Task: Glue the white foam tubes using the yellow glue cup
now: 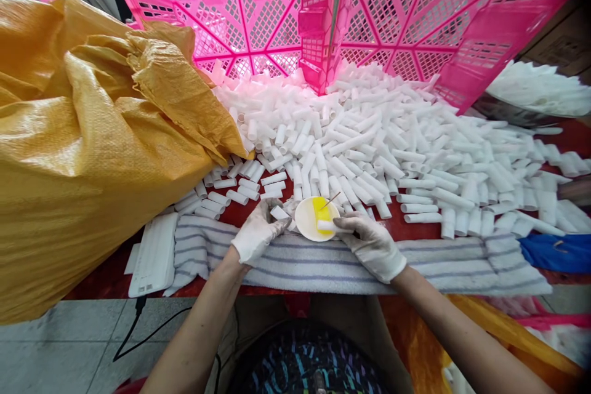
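Observation:
Both my hands wear white gloves and rest on a striped towel point(295, 261) at the table's front edge. My left hand point(258, 234) holds a short white plastic tube point(279, 213). My right hand point(372, 245) holds another white tube point(329, 226) over a small white bowl point(307, 218) with yellow liquid point(322, 209) in it. A thin stick point(331, 199) leans in the bowl. Behind the bowl lies a large heap of several white tubes point(369, 141).
A big yellow woven sack point(92, 135) fills the left side. Two pink plastic crates point(258, 18) point(438, 18) stand tilted behind the heap. A white flat device point(152, 255) with a black cable lies at the left of the towel. Blue cloth point(554, 252) lies right.

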The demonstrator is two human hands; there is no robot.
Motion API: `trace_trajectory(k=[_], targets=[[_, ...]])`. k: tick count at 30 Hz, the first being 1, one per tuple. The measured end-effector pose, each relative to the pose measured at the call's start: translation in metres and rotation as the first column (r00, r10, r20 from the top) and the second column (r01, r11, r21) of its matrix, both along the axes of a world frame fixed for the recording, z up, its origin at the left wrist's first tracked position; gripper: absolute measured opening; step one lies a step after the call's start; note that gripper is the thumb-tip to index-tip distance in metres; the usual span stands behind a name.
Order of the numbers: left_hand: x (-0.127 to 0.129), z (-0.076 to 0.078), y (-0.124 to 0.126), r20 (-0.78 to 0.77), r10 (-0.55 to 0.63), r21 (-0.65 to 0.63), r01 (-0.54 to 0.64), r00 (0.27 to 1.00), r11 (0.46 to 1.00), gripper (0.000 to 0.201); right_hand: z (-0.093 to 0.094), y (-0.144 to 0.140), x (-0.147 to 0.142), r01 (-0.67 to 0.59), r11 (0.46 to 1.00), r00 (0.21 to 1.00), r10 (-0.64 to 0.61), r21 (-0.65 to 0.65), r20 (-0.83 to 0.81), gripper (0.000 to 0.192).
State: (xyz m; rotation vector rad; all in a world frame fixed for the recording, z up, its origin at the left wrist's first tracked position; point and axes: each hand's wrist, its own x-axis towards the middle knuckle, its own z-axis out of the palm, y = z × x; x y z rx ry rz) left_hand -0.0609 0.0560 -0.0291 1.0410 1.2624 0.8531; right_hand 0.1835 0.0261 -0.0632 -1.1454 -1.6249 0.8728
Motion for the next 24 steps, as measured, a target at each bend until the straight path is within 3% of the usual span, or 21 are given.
trace_trajectory(k=[3,6,10,12,14,16,19,20,22,24], targets=[[0.005,-0.004,-0.004,0.072,0.049,0.001,-0.050,0.996,0.999,0.042,0.003,-0.006,0.001,-0.024,0.999,0.998,0.021,-0.040,-0.061,0.010],[0.011,-0.005,-0.011,0.175,0.042,0.030,-0.048,0.984,0.998,0.040,0.013,-0.015,0.003,-0.013,0.990,0.996,0.000,-0.143,-0.093,0.017],[0.025,0.003,-0.023,0.133,-0.041,0.034,0.037,0.990,0.999,0.039,0.029,-0.019,0.002,0.059,0.889,0.956,-0.180,-0.453,-0.230,0.034],[0.031,0.010,-0.030,0.110,-0.072,0.050,0.067,0.991,0.997,0.040,0.034,-0.018,-0.001,0.031,0.844,0.937,-0.211,-0.536,-0.279,0.041],[0.035,0.018,-0.036,0.074,-0.089,0.086,0.083,0.993,0.993,0.040,0.038,-0.017,-0.003,0.020,0.838,0.945,-0.194,-0.545,-0.264,0.042],[0.037,0.026,-0.041,-0.028,-0.125,0.138,0.128,0.992,0.982,0.038,0.044,-0.020,-0.005,0.051,0.892,0.975,-0.142,-0.450,-0.172,0.037],[0.041,0.030,-0.044,-0.253,-0.243,0.099,0.275,0.936,0.956,0.044,0.053,-0.030,-0.007,0.036,0.998,0.988,-0.027,-0.059,0.154,0.021],[0.044,0.029,-0.045,-0.298,-0.299,0.054,0.328,0.907,0.943,0.052,0.055,-0.034,-0.008,-0.016,0.995,0.954,-0.013,0.095,0.301,0.017],[0.055,0.025,-0.049,-0.327,-0.390,-0.015,0.408,0.861,0.913,0.060,0.058,-0.043,-0.012,-0.125,0.935,0.851,-0.071,0.332,0.521,0.023],[0.069,0.021,-0.057,-0.360,-0.381,-0.015,0.403,0.852,0.915,0.058,0.058,-0.050,-0.016,-0.109,0.891,0.797,-0.188,0.441,0.574,0.029]])
